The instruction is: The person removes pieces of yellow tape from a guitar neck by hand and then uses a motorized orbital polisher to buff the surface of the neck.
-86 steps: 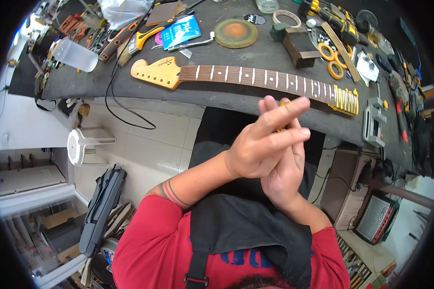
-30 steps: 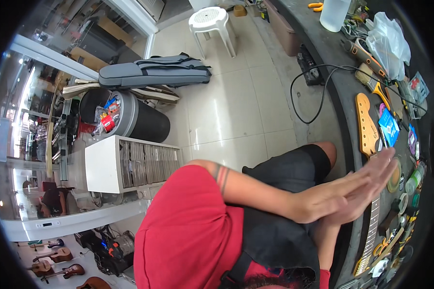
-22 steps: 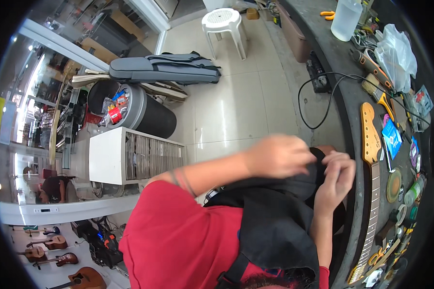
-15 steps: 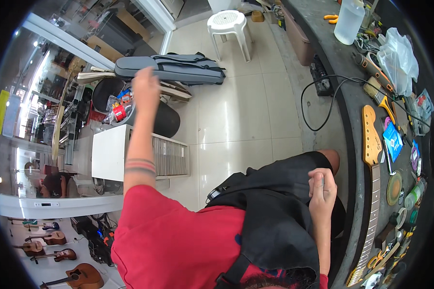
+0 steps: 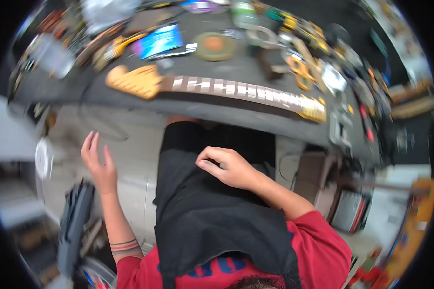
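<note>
My left hand (image 5: 100, 164) is raised over the floor at the left, short of the bench edge, with its fingers spread and nothing in it. In front of my black apron (image 5: 202, 207) hovers my right hand (image 5: 229, 167). Its fingers are curled, with thumb and forefinger tips together; whatever they may hold is too small or hidden to make out. Beyond both hands, a guitar neck (image 5: 236, 90) lies along the front of the dark workbench (image 5: 188, 110). Its pale wooden headstock (image 5: 135, 82) points left, and light blocks show along the fretboard.
Behind the neck lie a blue packet (image 5: 161, 41), a round greenish disc (image 5: 214, 46), a brush (image 5: 112, 52) and orange-handled scissors (image 5: 301, 72). A clear bottle (image 5: 53, 55) is at the bench's left. A grey case (image 5: 74, 226) and white stool (image 5: 44, 158) stand lower left.
My view has swung from the floor and bins round to the bench. My left arm has come away from above the bin and case. The right hand stays curled before my body.
</note>
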Demonstrator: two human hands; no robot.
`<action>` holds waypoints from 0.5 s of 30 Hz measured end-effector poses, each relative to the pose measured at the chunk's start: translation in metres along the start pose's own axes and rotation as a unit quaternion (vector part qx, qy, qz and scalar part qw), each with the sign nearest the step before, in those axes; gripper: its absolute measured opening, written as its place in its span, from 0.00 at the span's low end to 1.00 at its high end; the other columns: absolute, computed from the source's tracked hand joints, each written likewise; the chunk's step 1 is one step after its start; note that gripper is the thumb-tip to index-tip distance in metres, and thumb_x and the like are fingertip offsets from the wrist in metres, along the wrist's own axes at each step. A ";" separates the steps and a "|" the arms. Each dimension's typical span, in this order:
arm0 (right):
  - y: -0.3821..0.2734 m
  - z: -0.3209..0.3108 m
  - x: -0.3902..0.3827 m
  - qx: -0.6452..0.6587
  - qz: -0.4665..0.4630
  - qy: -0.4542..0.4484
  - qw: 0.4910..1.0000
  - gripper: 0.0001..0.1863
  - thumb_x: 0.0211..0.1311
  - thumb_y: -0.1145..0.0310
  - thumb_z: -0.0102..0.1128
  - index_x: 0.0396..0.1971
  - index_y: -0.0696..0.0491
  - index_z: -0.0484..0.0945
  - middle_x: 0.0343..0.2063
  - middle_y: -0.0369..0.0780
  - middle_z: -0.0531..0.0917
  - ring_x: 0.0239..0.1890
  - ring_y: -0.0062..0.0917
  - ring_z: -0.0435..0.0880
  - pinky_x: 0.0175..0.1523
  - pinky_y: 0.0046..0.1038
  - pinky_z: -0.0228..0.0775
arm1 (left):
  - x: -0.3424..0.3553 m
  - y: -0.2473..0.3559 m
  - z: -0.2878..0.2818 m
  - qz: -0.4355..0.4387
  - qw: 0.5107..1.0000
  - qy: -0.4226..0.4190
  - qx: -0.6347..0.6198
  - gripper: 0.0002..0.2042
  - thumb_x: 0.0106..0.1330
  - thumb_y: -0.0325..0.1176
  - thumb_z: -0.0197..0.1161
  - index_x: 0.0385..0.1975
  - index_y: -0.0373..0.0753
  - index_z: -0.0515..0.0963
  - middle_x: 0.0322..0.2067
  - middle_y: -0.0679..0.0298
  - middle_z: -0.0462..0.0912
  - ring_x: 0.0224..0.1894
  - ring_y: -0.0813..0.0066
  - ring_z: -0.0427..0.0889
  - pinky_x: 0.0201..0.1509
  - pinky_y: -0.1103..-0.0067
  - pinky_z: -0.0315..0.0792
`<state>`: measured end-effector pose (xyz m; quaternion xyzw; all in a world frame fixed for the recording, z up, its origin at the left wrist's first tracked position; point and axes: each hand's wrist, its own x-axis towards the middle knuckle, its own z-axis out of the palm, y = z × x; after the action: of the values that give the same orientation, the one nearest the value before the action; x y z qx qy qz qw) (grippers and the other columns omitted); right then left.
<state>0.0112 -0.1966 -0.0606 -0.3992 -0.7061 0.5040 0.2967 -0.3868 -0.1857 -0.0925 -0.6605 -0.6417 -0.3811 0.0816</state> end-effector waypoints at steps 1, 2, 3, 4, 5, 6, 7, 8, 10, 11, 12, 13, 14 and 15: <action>0.004 -0.015 -0.014 0.021 0.039 0.037 0.998 0.09 0.80 0.66 0.65 0.46 0.58 0.83 0.39 0.43 0.89 0.41 0.35 0.90 0.49 0.34 0.81 | 0.031 0.058 0.030 0.094 0.992 -0.027 -0.079 0.22 0.73 0.24 0.68 0.67 0.38 0.81 0.68 0.53 0.79 0.73 0.50 0.75 0.78 0.60 0.67; 0.005 -0.022 -0.029 0.049 0.074 0.071 0.993 0.09 0.81 0.66 0.65 0.47 0.58 0.84 0.39 0.40 0.89 0.40 0.30 0.89 0.49 0.32 0.81 | 0.060 0.115 0.053 0.186 0.969 -0.055 -0.152 0.23 0.71 0.24 0.70 0.66 0.39 0.81 0.68 0.55 0.80 0.73 0.51 0.75 0.79 0.59 0.66; 0.010 -0.029 -0.046 0.048 0.085 0.109 0.989 0.09 0.81 0.66 0.65 0.47 0.58 0.84 0.39 0.40 0.89 0.40 0.30 0.89 0.49 0.32 0.81 | 0.084 0.173 0.069 0.281 0.941 -0.093 -0.166 0.24 0.69 0.25 0.72 0.66 0.39 0.81 0.67 0.56 0.80 0.73 0.51 0.76 0.79 0.58 0.66; 0.016 -0.034 -0.063 0.128 0.127 0.164 0.970 0.10 0.82 0.65 0.64 0.47 0.58 0.84 0.38 0.38 0.88 0.40 0.25 0.88 0.48 0.29 0.80 | 0.099 0.226 0.082 0.371 0.904 -0.125 -0.173 0.26 0.67 0.26 0.73 0.67 0.40 0.80 0.66 0.57 0.81 0.72 0.51 0.76 0.79 0.56 0.66; 0.019 -0.038 -0.080 0.209 0.161 0.213 0.941 0.11 0.83 0.65 0.63 0.48 0.57 0.84 0.37 0.35 0.87 0.39 0.20 0.86 0.47 0.27 0.80 | 0.107 0.268 0.093 0.386 0.886 -0.173 -0.192 0.28 0.66 0.28 0.75 0.67 0.41 0.80 0.65 0.58 0.81 0.71 0.52 0.77 0.79 0.55 0.65; 0.022 -0.042 -0.095 0.235 0.160 0.253 0.925 0.12 0.85 0.63 0.61 0.50 0.57 0.84 0.36 0.31 0.84 0.38 0.13 0.82 0.45 0.23 0.78 | 0.111 0.299 0.104 0.400 0.866 -0.219 -0.207 0.29 0.64 0.30 0.77 0.68 0.42 0.79 0.63 0.58 0.82 0.70 0.52 0.78 0.79 0.54 0.64; 0.025 -0.045 -0.107 0.252 0.159 0.284 0.911 0.11 0.85 0.63 0.61 0.50 0.56 0.84 0.36 0.32 0.84 0.37 0.13 0.82 0.45 0.22 0.79 | 0.112 0.318 0.116 0.414 0.856 -0.225 -0.214 0.29 0.64 0.30 0.77 0.68 0.42 0.79 0.63 0.58 0.82 0.70 0.52 0.78 0.79 0.54 0.64; 0.028 -0.049 -0.117 0.268 0.157 0.313 0.898 0.11 0.85 0.63 0.61 0.51 0.56 0.84 0.36 0.32 0.84 0.37 0.13 0.82 0.45 0.22 0.79 | 0.112 0.334 0.127 0.420 0.857 -0.226 -0.195 0.30 0.64 0.30 0.77 0.68 0.42 0.79 0.61 0.58 0.83 0.67 0.53 0.79 0.76 0.55 0.67; 0.035 -0.052 -0.138 0.285 0.152 0.385 0.865 0.11 0.85 0.64 0.60 0.51 0.56 0.84 0.34 0.31 0.83 0.36 0.13 0.81 0.43 0.21 0.78 | 0.107 0.355 0.147 0.443 0.845 -0.235 -0.186 0.30 0.64 0.30 0.77 0.68 0.43 0.78 0.58 0.58 0.84 0.65 0.54 0.81 0.73 0.57 0.70; 0.036 -0.054 -0.145 0.285 0.153 0.405 0.855 0.11 0.86 0.65 0.60 0.51 0.56 0.84 0.34 0.31 0.83 0.35 0.13 0.81 0.43 0.21 0.78 | 0.107 0.358 0.155 0.438 0.836 -0.279 -0.179 0.30 0.64 0.30 0.76 0.68 0.43 0.78 0.56 0.57 0.84 0.62 0.54 0.81 0.70 0.59 0.72; 0.039 -0.056 -0.151 0.285 0.155 0.424 0.845 0.11 0.86 0.65 0.60 0.51 0.57 0.84 0.34 0.31 0.83 0.35 0.13 0.81 0.43 0.22 0.78 | 0.107 0.361 0.161 0.432 0.825 -0.323 -0.170 0.29 0.64 0.29 0.76 0.67 0.43 0.79 0.54 0.57 0.85 0.59 0.54 0.82 0.66 0.61 0.75; 0.040 -0.058 -0.155 0.290 0.155 0.435 0.838 0.11 0.86 0.65 0.60 0.51 0.57 0.84 0.34 0.31 0.83 0.35 0.13 0.81 0.43 0.22 0.78 | 0.107 0.361 0.162 0.458 0.821 -0.295 -0.171 0.27 0.65 0.27 0.74 0.66 0.42 0.80 0.52 0.56 0.85 0.55 0.53 0.82 0.59 0.61 0.77; 0.040 -0.061 -0.158 0.304 0.135 0.440 0.834 0.10 0.86 0.66 0.60 0.51 0.57 0.84 0.35 0.31 0.83 0.35 0.13 0.80 0.42 0.22 0.77 | 0.107 0.359 0.159 0.467 0.814 -0.299 -0.172 0.27 0.65 0.27 0.74 0.66 0.42 0.80 0.52 0.56 0.85 0.55 0.53 0.82 0.59 0.61 0.77; 0.038 -0.062 -0.160 0.316 0.117 0.442 0.831 0.10 0.85 0.66 0.60 0.51 0.57 0.83 0.36 0.31 0.83 0.36 0.13 0.80 0.42 0.22 0.77 | 0.107 0.355 0.152 0.462 0.813 -0.307 -0.175 0.26 0.65 0.27 0.74 0.65 0.42 0.80 0.52 0.56 0.85 0.55 0.52 0.82 0.59 0.61 0.77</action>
<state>0.1530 -0.2986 -0.0801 -0.5439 -0.2501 0.5000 0.6258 -0.0152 -0.0684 0.0023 -0.9650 -0.1752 -0.1818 -0.0703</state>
